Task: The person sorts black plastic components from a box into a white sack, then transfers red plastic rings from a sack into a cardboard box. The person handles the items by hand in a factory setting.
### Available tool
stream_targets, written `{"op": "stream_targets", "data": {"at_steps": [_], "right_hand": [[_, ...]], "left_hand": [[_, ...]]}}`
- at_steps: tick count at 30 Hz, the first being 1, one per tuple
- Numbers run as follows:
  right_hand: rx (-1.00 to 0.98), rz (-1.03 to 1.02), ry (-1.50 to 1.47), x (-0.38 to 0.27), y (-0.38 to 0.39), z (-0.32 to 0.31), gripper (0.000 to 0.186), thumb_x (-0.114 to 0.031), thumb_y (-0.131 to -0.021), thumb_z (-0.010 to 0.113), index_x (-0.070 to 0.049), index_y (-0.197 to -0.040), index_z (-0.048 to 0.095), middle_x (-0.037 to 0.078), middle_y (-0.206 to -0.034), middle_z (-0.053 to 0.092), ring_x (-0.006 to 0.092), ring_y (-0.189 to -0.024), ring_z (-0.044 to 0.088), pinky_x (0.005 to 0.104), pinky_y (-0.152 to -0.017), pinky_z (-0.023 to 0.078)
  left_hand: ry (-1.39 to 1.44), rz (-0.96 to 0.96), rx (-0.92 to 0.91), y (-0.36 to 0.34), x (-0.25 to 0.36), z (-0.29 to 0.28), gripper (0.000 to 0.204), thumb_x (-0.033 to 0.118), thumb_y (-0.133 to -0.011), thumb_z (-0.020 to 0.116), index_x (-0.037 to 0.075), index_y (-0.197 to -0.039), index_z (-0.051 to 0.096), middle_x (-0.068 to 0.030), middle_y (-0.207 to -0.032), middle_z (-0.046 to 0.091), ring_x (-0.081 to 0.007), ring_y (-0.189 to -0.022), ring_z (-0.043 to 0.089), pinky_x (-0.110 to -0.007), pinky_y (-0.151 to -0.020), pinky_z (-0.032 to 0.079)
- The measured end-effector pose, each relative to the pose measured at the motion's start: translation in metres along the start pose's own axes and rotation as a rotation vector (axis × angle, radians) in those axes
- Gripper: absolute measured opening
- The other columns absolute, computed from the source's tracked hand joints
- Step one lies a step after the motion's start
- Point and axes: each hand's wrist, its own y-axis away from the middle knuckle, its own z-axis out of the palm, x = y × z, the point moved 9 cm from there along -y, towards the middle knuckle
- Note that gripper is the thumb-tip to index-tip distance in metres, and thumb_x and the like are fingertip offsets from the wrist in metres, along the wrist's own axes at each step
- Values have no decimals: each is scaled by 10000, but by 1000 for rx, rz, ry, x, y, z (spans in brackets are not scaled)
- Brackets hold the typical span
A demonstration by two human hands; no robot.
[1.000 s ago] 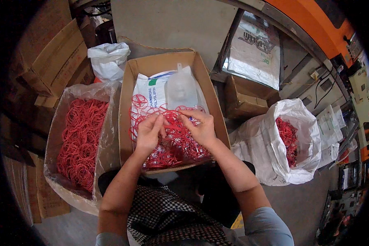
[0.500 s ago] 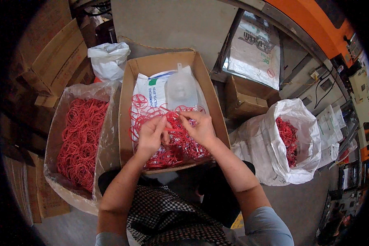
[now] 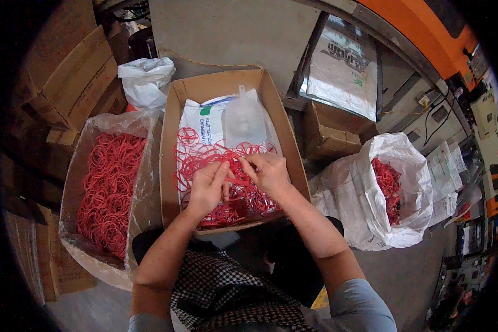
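Note:
Over an open cardboard box (image 3: pixel 294 152), my left hand (image 3: pixel 208 187) pinches a thin red plastic ring piece (image 3: pixel 235 180) between thumb and fingers. On its other side my right hand (image 3: pixel 271 174) is closed at the fingertips on the same piece; the exact grip is partly hidden among the red strands. Beneath both hands lies a tangled heap of red plastic rings (image 3: pixel 260 206), spread over a white printed plastic sack (image 3: pixel 193 119). A translucent plastic scoop (image 3: pixel 244 124) rests on that sack, beyond the hands.
To the left, a plastic-lined carton (image 3: pixel 149 191) is filled with red rings (image 3: pixel 108 193). A white woven sack (image 3: pixel 340 205) at the right holds red scraps (image 3: pixel 386 185). Behind stand a small white bag (image 3: pixel 146 83) and another cardboard box (image 3: pixel 326 133).
My left hand has shifted slightly right, and its fingers have curled more. My right hand stays almost in place, turned a little. The boxes and sacks have not moved.

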Motion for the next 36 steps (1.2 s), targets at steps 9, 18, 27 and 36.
{"op": "stream_targets", "data": {"at_steps": [9,18,27,36], "right_hand": [[-197,757,-888,63,22,49,523,-401,-903,342,29,-826,630,117,-644,621,181,-555,592,272,-543,457],[-374,913,-1304,50,40,84,541,-444,-898,326,22,-834,594,101,-689,605,174,-620,587,267,-594,447],[-462,880,-1322,32,37,71,601,-499,-890,285,30,-879,571,86,-740,601,148,-647,574,242,-580,410],[-404,900,-1394,44,38,72,602,-479,-901,251,43,-930,549,129,-815,608,187,-695,590,260,-615,428]], "left_hand": [[333,-215,4,-2,-21,-8,310,246,-897,423,15,-723,533,-47,-462,466,-114,-365,433,-234,-367,365],[334,-151,27,4,-10,-3,302,203,-901,419,10,-687,510,-28,-422,397,-126,-322,386,-246,-322,324],[302,-127,15,4,-14,0,325,223,-912,405,4,-689,494,-26,-404,374,-125,-298,370,-244,-315,332],[237,-185,42,4,-9,1,321,248,-909,414,28,-689,494,-19,-436,391,-115,-349,397,-237,-337,327]]}}
